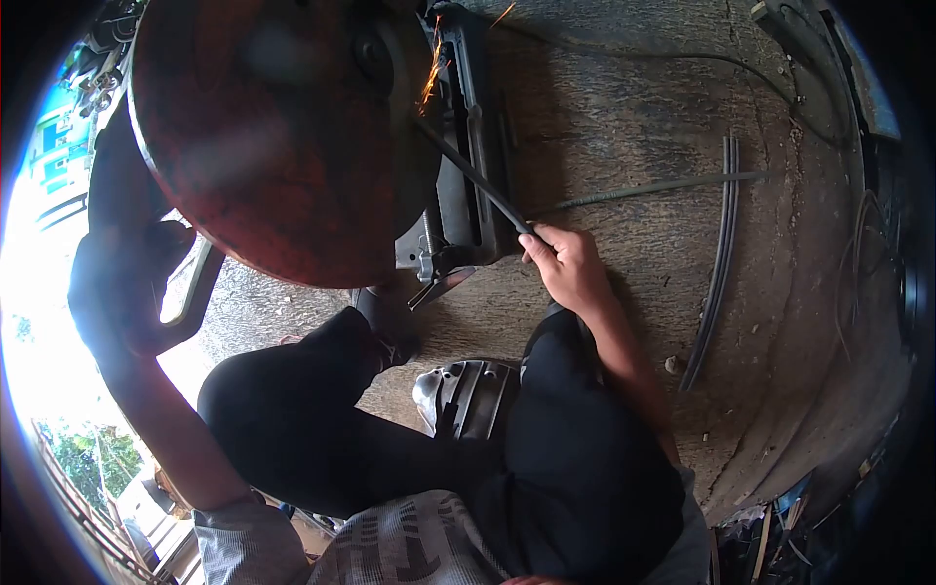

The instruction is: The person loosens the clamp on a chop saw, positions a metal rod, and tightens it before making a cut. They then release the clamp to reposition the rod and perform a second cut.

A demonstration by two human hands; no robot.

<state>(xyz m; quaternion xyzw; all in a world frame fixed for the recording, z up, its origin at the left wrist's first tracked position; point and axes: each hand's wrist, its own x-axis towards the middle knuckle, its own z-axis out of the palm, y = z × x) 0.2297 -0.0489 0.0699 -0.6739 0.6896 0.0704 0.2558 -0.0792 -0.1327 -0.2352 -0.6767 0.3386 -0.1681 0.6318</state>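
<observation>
A large red, worn disc guard (263, 146) of a cutting machine fills the upper left. My left hand (146, 283) is wrapped round the machine's dark handle (202, 283), partly in glare. Around the near end of a dark metal rod (478, 180), my right hand (561, 255) is closed, thumb on top. The rod slants up and left to the machine, where orange sparks (430, 83) fly by its far end. Beneath lies the machine's metal base (473, 146), with a clamp screw (427, 255) at its near end.
Thin curved rods (722, 253) lie on the ground to the right. Another rod (648, 188) crosses them. A cable (673, 57) runs across the top right. My bent legs (595, 458) are below, with a ribbed metal part (473, 398) between them.
</observation>
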